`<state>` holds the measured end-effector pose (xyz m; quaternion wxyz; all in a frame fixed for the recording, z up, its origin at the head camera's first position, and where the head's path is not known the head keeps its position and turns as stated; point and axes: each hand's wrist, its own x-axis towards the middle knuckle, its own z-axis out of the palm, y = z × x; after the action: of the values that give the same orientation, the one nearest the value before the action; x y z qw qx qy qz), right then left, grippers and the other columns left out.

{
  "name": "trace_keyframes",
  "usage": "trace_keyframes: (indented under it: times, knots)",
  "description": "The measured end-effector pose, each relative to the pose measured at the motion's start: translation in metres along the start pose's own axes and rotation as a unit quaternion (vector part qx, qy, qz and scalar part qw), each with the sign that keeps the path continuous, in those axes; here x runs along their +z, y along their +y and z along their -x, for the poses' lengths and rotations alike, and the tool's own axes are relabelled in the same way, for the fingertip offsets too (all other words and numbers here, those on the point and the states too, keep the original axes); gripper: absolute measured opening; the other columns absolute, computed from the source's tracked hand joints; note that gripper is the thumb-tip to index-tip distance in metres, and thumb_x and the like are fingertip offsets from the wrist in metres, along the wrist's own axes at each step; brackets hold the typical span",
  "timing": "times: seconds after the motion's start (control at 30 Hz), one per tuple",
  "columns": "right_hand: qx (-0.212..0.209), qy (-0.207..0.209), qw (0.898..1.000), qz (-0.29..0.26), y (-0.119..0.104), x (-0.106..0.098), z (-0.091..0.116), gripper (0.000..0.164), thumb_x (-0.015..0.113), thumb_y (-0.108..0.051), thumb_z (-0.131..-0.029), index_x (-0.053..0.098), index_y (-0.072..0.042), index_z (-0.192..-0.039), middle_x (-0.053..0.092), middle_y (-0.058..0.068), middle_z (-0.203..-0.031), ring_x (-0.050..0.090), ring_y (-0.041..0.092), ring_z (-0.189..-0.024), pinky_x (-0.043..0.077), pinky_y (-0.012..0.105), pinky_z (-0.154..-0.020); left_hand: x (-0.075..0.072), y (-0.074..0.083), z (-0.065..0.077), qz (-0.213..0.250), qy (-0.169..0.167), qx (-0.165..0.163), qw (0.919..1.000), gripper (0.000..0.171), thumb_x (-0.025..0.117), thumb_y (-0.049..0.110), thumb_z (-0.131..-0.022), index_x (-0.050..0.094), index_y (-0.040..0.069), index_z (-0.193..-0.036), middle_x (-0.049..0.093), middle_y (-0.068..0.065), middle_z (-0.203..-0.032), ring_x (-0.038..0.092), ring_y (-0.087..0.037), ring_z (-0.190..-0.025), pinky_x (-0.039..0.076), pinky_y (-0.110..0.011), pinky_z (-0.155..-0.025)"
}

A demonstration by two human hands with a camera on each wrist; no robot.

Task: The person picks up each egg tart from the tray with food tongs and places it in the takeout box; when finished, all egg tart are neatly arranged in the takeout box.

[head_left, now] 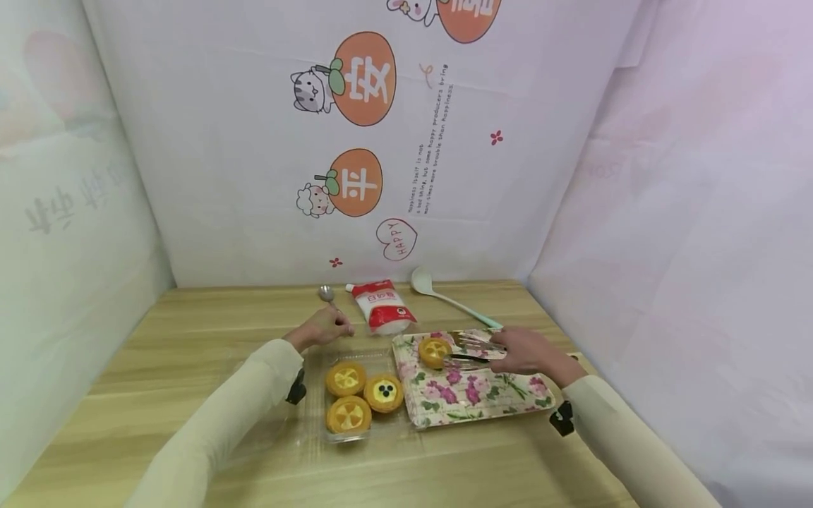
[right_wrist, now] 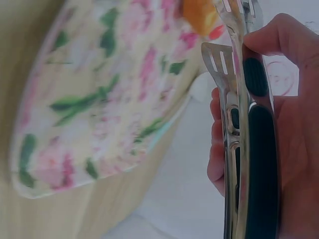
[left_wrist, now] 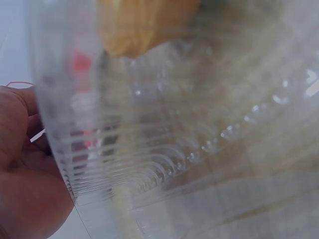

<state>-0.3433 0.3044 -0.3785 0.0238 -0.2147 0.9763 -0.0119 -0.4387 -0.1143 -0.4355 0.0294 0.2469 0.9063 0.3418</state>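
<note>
My right hand (head_left: pixel 527 351) grips metal tongs (right_wrist: pixel 261 164) with dark handle pads; their slotted ends are apart. The tips are beside an egg tart (head_left: pixel 435 352) at the left end of a floral tray (head_left: pixel 447 413); whether they touch it I cannot tell. My left hand (head_left: pixel 325 327) hovers or rests behind a clear plastic container (head_left: pixel 346 439), its fingers loosely bent, with nothing visible in them. Three tarts (head_left: pixel 349 415) are in the container, one dotted with dark berries. In the left wrist view, the clear plastic wall (left_wrist: pixel 149 174) partly covers that hand.
A metal spoon (head_left: pixel 327 293) lies behind my left hand, which hides part of its handle. Beyond the container is a red and white packet (head_left: pixel 384 307). A ladle (head_left: pixel 422 281) with a pale green handle lies behind the tray. Printed cloth walls (head_left: pixel 254 176) enclose the wooden table (head_left: pixel 178 339).
</note>
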Motion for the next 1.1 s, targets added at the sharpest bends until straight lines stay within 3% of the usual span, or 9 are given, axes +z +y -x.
trace_keyframes:
  times: [0.33,0.57,0.73,0.93,1.1]
  knots:
    - [0.022,-0.029,0.998,-0.043,0.0,0.026,-0.013,0.052,0.067,-0.035,-0.083,0.063,-0.003,-0.124,0.064,0.013,-0.119,0.062,0.032,-0.106,0.05,0.05,-0.088,0.002,-0.002,0.0,0.006,0.0,-0.004,1.0,0.016,0.066,0.011,-0.093,0.075,0.002,-0.085,0.068,-0.006,-0.088,0.05,-0.013,-0.074,0.041,-0.026,-0.064]
    - [-0.01,-0.011,0.999,-0.047,-0.011,0.028,-0.023,0.047,0.063,-0.028,-0.084,0.064,0.0,-0.122,0.068,0.014,-0.111,0.065,0.029,-0.094,0.052,0.049,-0.082,0.003,-0.003,-0.001,-0.003,0.006,-0.012,0.9999,0.015,0.066,0.012,-0.094,0.075,0.003,-0.086,0.067,-0.005,-0.088,0.052,-0.014,-0.076,0.042,-0.028,-0.067]
    - [-0.009,0.001,0.999,-0.036,-0.012,0.029,-0.024,0.041,0.06,-0.027,-0.086,0.066,-0.003,-0.12,0.068,0.011,-0.107,0.064,0.025,-0.087,0.052,0.046,-0.078,0.001,-0.001,-0.003,-0.007,0.006,-0.019,0.9998,0.015,0.065,0.013,-0.094,0.075,0.005,-0.086,0.066,-0.005,-0.09,0.052,-0.015,-0.078,0.042,-0.028,-0.068]
    - [-0.025,0.046,0.997,-0.049,-0.019,0.01,-0.023,0.034,0.064,-0.028,-0.086,0.067,-0.004,-0.11,0.067,0.008,-0.095,0.057,0.019,-0.071,0.047,0.039,-0.063,0.001,-0.001,-0.003,-0.013,0.003,-0.011,0.9999,0.016,0.065,0.013,-0.094,0.075,0.004,-0.086,0.067,-0.005,-0.09,0.052,-0.015,-0.078,0.042,-0.027,-0.067]
    - [-0.058,0.049,0.997,-0.024,-0.055,-0.023,-0.028,0.037,0.065,-0.029,-0.084,0.069,-0.006,-0.113,0.066,0.007,-0.099,0.053,0.013,-0.069,0.044,0.033,-0.06,0.001,-0.002,-0.003,-0.016,0.002,-0.007,0.9998,0.017,0.064,0.013,-0.095,0.075,0.003,-0.086,0.067,-0.005,-0.091,0.052,-0.015,-0.078,0.042,-0.027,-0.067]
